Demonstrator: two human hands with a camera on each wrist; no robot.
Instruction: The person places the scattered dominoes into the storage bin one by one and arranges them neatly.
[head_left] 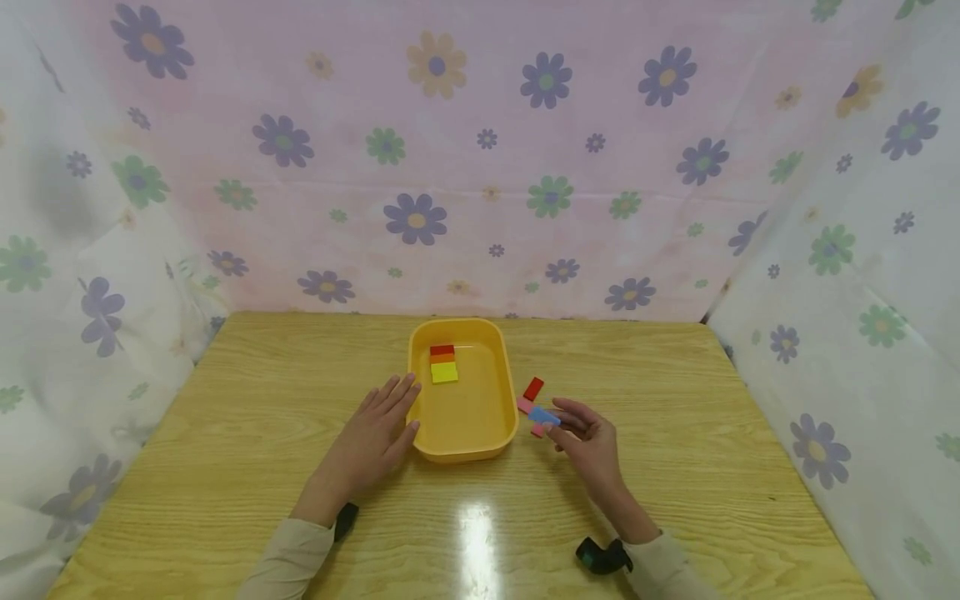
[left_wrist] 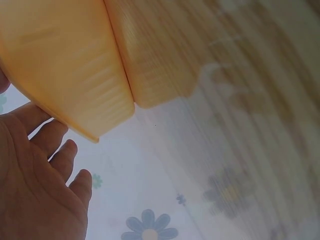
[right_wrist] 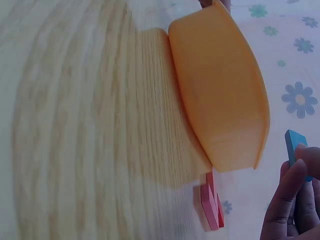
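1 blue block (head_left: pixel 543 415) pinched, tray (head_left: pixel 467 417) interior in head view only

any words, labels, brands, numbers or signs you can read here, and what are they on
None: no readable text shows in any view.
The yellow tray and the blue block in the right hand show no lettering.
The floral cloth shows only printed flowers.
The black wrist devices are too small and dark to tell about markings.
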